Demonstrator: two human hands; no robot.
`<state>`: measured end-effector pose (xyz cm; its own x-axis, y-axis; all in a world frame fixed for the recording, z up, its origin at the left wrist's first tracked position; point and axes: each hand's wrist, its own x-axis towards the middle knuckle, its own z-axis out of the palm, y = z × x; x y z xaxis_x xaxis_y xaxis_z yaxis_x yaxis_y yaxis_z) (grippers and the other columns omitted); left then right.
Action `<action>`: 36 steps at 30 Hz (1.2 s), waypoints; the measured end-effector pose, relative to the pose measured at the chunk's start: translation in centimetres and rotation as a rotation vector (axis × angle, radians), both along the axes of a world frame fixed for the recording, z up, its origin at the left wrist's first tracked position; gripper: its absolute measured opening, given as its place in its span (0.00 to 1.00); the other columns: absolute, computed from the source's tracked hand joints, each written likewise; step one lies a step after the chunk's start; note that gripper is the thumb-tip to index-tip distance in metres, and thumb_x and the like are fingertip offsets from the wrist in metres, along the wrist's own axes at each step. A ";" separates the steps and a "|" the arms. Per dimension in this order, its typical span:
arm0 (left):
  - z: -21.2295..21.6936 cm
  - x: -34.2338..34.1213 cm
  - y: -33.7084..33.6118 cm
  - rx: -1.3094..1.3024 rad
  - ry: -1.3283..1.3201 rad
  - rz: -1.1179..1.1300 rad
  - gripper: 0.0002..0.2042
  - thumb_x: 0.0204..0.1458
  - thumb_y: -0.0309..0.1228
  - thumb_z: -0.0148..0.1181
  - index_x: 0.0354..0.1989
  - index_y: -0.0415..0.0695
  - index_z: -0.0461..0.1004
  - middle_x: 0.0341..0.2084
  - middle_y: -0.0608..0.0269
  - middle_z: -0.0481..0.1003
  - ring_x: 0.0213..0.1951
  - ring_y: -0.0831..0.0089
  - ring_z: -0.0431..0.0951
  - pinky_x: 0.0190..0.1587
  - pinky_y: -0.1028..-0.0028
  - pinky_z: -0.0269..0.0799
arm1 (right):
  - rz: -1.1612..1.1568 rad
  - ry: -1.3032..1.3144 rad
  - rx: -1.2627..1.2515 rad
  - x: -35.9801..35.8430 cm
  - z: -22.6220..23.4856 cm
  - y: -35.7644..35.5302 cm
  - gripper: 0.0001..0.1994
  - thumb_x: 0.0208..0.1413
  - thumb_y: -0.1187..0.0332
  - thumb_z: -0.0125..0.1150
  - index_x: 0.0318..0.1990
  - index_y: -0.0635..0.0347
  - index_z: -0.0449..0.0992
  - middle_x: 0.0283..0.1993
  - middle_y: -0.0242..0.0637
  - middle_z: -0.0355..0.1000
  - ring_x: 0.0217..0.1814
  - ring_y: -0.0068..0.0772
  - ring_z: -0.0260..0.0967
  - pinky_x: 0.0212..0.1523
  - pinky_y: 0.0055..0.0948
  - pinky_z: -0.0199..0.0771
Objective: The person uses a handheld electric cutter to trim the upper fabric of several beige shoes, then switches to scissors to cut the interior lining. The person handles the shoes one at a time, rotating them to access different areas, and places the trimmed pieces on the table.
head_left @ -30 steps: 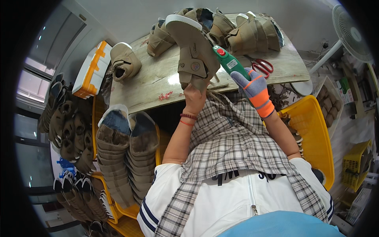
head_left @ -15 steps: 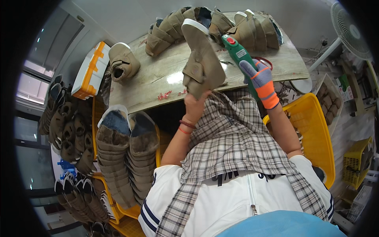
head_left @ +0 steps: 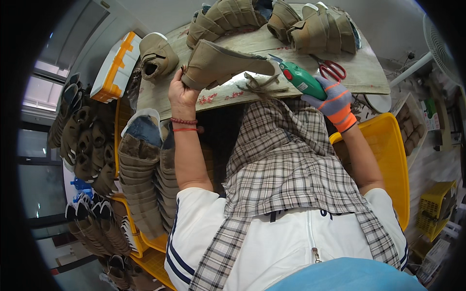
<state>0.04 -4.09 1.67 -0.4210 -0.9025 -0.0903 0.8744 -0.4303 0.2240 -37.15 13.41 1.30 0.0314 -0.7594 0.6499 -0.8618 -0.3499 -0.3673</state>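
A worn wooden worktable [head_left: 272,92] fills the upper frame, with a yellow crate [head_left: 388,160] at the worker's right and stacked tan shoes in a second yellow crate [head_left: 141,194] at the left. More finished shoes line racks along the far left [head_left: 77,140], and a row of tan ankle boots [head_left: 291,24] sits along the table's back edge, with one single boot [head_left: 156,56] beside a white-and-orange box [head_left: 115,65].

At centre, the worker holds a tan suede boot [head_left: 221,63] above the table's near edge, tipped on its side with the toe pointing right. The bare left hand [head_left: 182,89] grips it firmly at the heel end, fingers closed around the upper. The right hand [head_left: 330,99], in a grey-and-orange work glove, is wrapped tight around a green handheld electric cutter [head_left: 301,80], its tip touching or just beside the boot's toe. Red-handled scissors [head_left: 332,69] lie on the table behind the tool.

The step in hand appears to be trimming at the boot's toe. The next move likely calls for a steady left-hand hold while the cutter's tip is guided along the edge without nicking the suede.
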 end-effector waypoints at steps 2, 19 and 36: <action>-0.5 0.5 -0.4 0.000 0.101 -0.092 0.13 0.62 0.30 0.41 0.42 0.35 0.71 0.44 0.48 0.74 0.50 0.57 0.72 0.58 0.53 0.64 | -0.004 0.051 -0.058 -0.1 -0.4 -0.5 0.26 0.35 0.49 0.74 0.40 0.56 0.77 0.26 0.39 0.75 0.24 0.41 0.72 0.26 0.31 0.72; -1.8 -1.1 -1.6 0.144 -0.077 -0.051 0.14 0.64 0.33 0.37 0.43 0.36 0.68 0.45 0.49 0.72 0.49 0.56 0.72 0.57 0.52 0.65 | 0.162 -0.025 0.018 -0.1 -0.1 -1.0 0.24 0.37 0.50 0.73 0.39 0.56 0.77 0.26 0.40 0.74 0.23 0.40 0.71 0.25 0.30 0.70; 1.2 -5.1 4.4 -0.173 0.137 0.020 0.13 0.62 0.31 0.42 0.47 0.37 0.71 0.50 0.52 0.72 0.54 0.60 0.70 0.61 0.53 0.61 | 0.183 -0.137 -0.094 2.4 1.2 -1.8 0.25 0.34 0.54 0.75 0.40 0.57 0.78 0.26 0.42 0.75 0.24 0.42 0.72 0.25 0.30 0.72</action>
